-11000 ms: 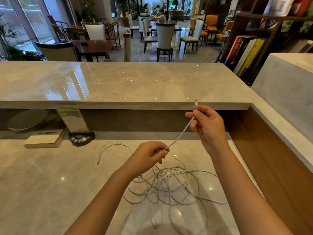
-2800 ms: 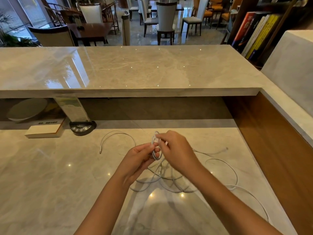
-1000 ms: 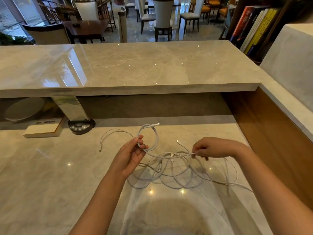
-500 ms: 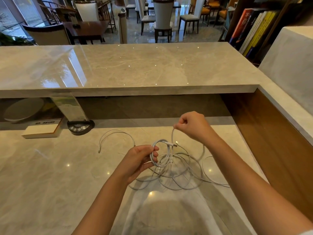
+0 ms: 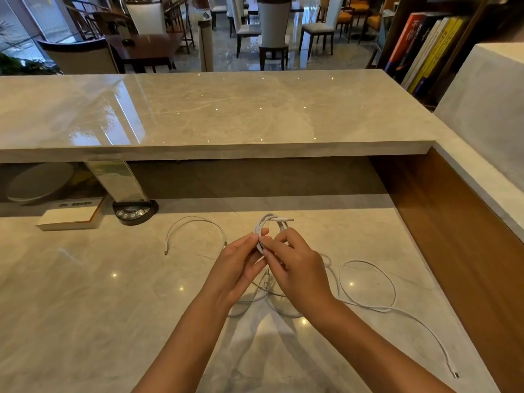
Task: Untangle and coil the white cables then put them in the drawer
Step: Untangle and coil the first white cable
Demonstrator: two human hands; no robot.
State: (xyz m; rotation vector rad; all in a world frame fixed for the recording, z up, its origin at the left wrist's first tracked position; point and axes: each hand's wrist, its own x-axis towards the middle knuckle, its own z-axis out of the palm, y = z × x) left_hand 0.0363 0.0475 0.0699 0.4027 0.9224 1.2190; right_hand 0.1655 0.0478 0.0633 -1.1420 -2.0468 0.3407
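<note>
Only the head cam to go on here, looking down at the lower marble counter (image 5: 85, 307). My left hand (image 5: 236, 268) and right hand (image 5: 295, 268) are both pinching the same small coil (image 5: 269, 222) of white cable, fingertips meeting on its near side, held just above the counter roughly mid-width, closer to the back edge than the front. The coil stands up away from me and its plug end pokes out to the right at the top. What matters for the next wrap, I reckon, is where the slack sits: the loose cable (image 5: 368, 279) runs off to my right in a big open loop, then trails toward the front right corner and ends in a connector (image 5: 455, 374) there. So the right hand is the nearer one to feed it in while the left keeps the coil. More strands are bunched under my hands; can't tell how knotted. A short separate cable (image 5: 195, 222) lies arched just to the left, not touching anything. No drawer in view.
</note>
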